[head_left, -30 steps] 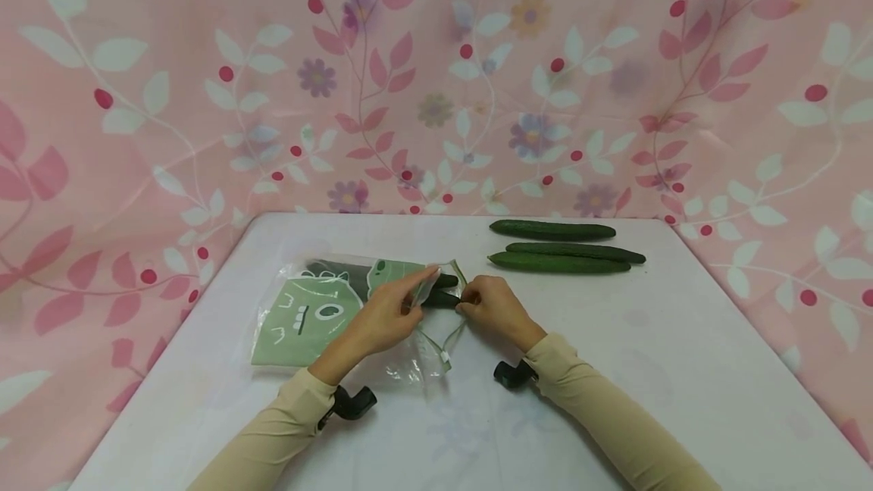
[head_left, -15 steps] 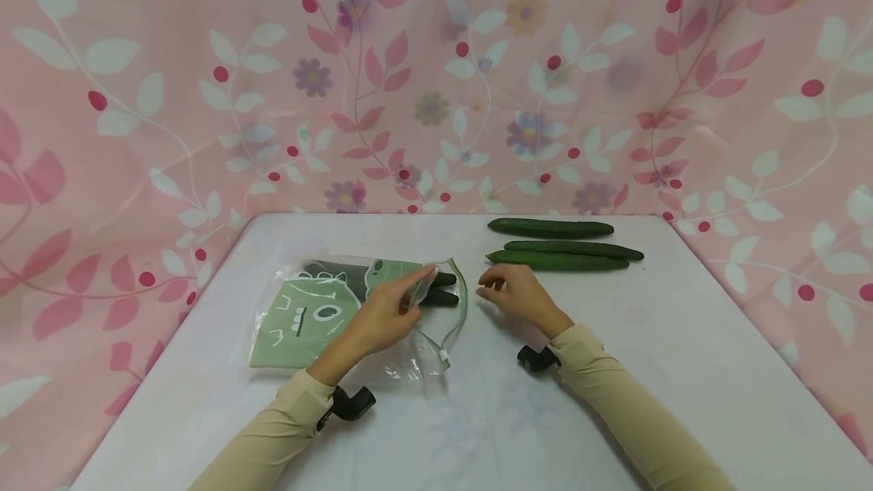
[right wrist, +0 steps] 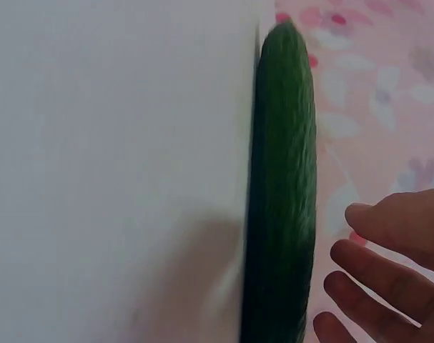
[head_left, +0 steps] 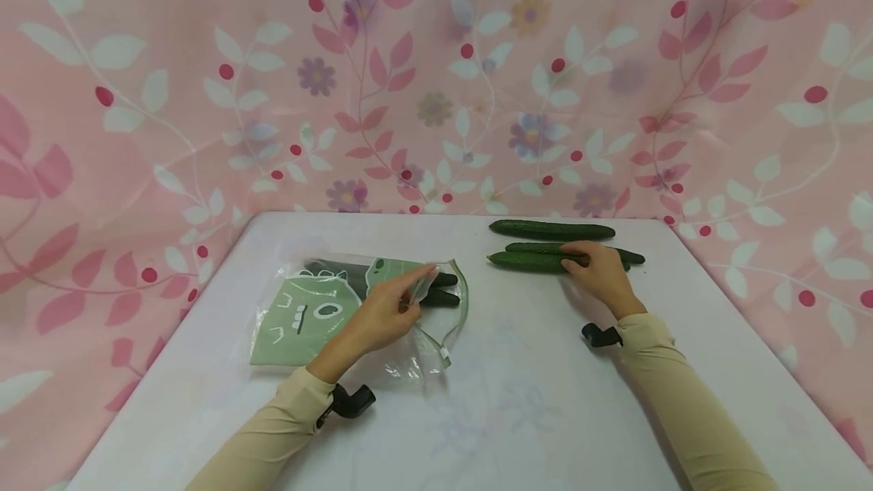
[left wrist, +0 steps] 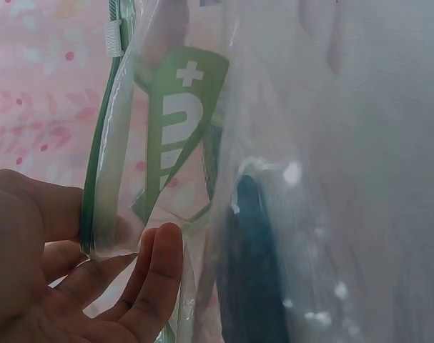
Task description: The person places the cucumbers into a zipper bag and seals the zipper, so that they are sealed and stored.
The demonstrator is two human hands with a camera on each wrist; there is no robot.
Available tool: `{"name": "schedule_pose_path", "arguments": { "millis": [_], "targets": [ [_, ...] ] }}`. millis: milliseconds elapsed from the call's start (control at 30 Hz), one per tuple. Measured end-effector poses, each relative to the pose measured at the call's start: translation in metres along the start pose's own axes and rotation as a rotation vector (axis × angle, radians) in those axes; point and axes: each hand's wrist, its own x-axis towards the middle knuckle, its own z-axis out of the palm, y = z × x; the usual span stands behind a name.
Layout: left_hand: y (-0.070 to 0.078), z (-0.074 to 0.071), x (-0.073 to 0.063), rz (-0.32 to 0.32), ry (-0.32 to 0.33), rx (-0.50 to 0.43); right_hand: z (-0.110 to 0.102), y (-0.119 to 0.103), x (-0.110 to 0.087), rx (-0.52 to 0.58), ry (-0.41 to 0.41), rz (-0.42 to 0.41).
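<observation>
Cucumbers lay in a row of three on the table, right of the bag. Right hand rested on the nearest one, fingers loosely spread, gripping nothing. Left hand pinched the bag's open mouth, lifting its upper edge; two more cucumbers lay inside the bag.

I see soft, even light with only faint shadows on the white surface. The head view is sharp, slightly bent at the edges. Both wrist views are blurry: the bag shows small glare spots, and the cucumber looks soft.
</observation>
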Motion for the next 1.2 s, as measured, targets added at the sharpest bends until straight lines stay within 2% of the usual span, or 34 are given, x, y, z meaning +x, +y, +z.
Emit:
{"name": "schedule_pose_path", "arguments": {
  "millis": [300,500,600,767,967,1067,1200],
  "targets": [
    [0.002,0.0,0.001,-0.001,-0.002,0.004,-0.023,0.037,-0.018,-0.062,0.017,0.048],
    [0.004,-0.001,0.001,-0.003,0.005,0.006,-0.03,0.051,-0.022,-0.09,-0.03,0.109],
    [0.004,-0.002,0.001,0.004,0.01,0.006,-0.031,0.055,-0.023,-0.101,-0.05,0.114],
    [0.004,-0.001,0.001,-0.003,0.006,0.01,-0.031,0.058,-0.024,-0.123,-0.085,0.073],
    [0.003,-0.001,0.0,-0.023,0.0,0.012,-0.033,0.059,-0.028,-0.187,-0.177,0.083],
    [0.003,-0.001,-0.001,-0.029,-0.002,0.005,-0.034,0.059,-0.029,-0.225,-0.18,0.031],
    [0.003,-0.001,-0.001,-0.031,-0.003,0.0,-0.035,0.059,-0.031,-0.183,-0.147,-0.035]
  ]
}}
